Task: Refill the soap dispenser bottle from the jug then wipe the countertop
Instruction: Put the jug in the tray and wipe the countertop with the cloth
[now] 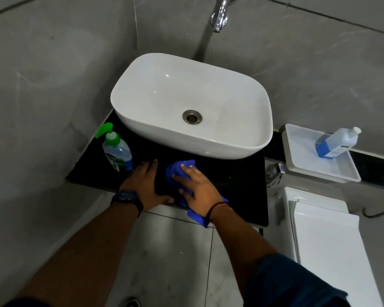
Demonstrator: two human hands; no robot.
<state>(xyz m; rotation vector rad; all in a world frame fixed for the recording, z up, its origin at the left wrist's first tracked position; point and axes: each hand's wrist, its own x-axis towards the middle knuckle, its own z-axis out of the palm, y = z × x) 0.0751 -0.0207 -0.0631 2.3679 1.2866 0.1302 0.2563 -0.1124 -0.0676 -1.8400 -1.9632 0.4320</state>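
Two hands (142, 185), one soap dispenser (116, 149), one jug (336, 144), one cloth (177, 171), one basin (208, 149), one tray (297, 151)

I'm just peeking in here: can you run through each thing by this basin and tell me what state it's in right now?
soap dispenser bottle: upright on the countertop, green pump fitted.
jug: capped, leaning in the white tray, partly full of blue liquid.
blue cloth: pressed flat under the right hand.
left hand: flat on the black countertop, empty.
basin: empty, dry-looking.
tap: not running.
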